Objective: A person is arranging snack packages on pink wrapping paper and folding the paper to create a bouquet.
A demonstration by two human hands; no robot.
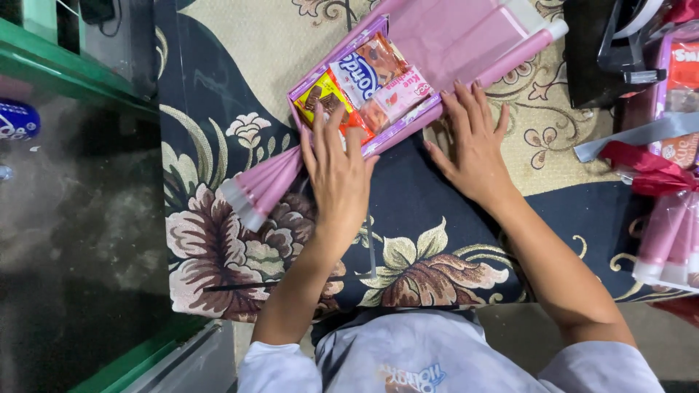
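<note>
Yellow-red, blue-white and pink snack packets (362, 85) in the pink wrap; red-white packets (683, 80) at right edge.

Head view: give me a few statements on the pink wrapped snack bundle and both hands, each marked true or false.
1. The left hand lies flat on the snack packets in the pink wrapped snack bundle. True.
2. The right hand grips a pair of scissors. False: it holds no tool; its fingers press the bundle's lower edge.
3. The bundle lies on a dark floral carpet. True.
4. The bundle's gathered pink end points to the picture's upper right. False: it fans out to the lower left, beside the left hand.
5. The packets are hidden under opaque paper. False: their coloured fronts show plainly.
</note>
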